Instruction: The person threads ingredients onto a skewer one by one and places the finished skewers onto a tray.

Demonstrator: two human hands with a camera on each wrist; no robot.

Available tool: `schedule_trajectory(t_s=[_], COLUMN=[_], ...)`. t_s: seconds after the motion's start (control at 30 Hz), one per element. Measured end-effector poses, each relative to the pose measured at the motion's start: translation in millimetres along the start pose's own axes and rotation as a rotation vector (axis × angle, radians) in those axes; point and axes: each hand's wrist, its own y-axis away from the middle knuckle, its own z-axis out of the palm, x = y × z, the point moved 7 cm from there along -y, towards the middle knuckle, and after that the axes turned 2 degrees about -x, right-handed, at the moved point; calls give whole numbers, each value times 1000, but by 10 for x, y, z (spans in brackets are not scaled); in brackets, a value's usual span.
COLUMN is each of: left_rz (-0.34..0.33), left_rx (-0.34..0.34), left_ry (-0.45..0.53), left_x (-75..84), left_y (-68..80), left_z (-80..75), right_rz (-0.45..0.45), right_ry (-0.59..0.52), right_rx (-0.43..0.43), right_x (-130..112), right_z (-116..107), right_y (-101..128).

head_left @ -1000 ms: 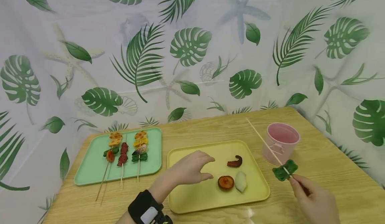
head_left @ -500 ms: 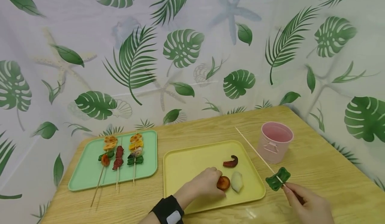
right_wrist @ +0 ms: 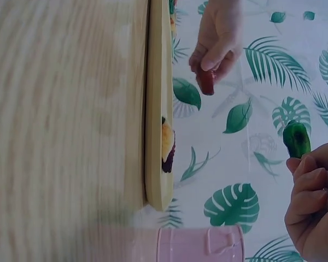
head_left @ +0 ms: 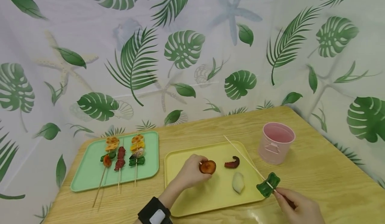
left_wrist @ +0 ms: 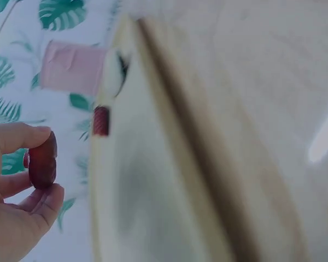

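One brown mushroom slice (head_left: 207,166) is pinched between the thumb and fingertips of the left hand (head_left: 190,173) and is held raised above the yellow tray (head_left: 192,202), clear of its surface. The left wrist view confirms the pinch, with the slice edge-on between thumb and fingers.

The right hand (head_left: 296,207) grips one bare-tipped wooden skewer (head_left: 245,158) near its lower end, fingers closed round it. One green pepper piece (head_left: 268,184) is threaded on the skewer just above the fingers. The skewer slants up and to the left over the right part of the yellow tray.

Two loose pieces lie on the yellow tray: one dark red curled piece (head_left: 232,162) and one pale piece (head_left: 238,187), set apart from each other.

One pink cup (head_left: 275,147) stands upright on the wooden table (head_left: 331,174), just right of the yellow tray.

One green tray (head_left: 87,170) lies to the left of the yellow tray. It carries three loaded skewers (head_left: 121,157), side by side.
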Motion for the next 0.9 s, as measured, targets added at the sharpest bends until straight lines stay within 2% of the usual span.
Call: schedule_trajectory(t_s=[0.13, 0.27, 0.37, 0.5, 0.63, 0.8, 0.9], left_rz=[-64, -137, -164, -162, -149, -136, -129], left_rx=[88, 115, 129, 153, 193, 251, 275], left_ry=[20, 43, 82, 107, 116, 98, 74], left_x=[-100, -177, -207, -211, -202, -176, -167], left_y=[121, 239, 301, 341, 380, 413, 426], left_z=[-365, -582, -673, -729, -769, -809, -813], right_rz=[60, 59, -63, -208, -198, -176, -200], right_ry=[33, 73, 42, -15, -14, 12, 20], right_rx=[-131, -272, -253, -164, -147, -168, -177], right_x=[-95, -231, -390, -550, -596, -615, -630], right_z=[154, 340, 428, 468, 508, 525, 521], right_y=[-4, 14, 18, 27, 21, 14, 16])
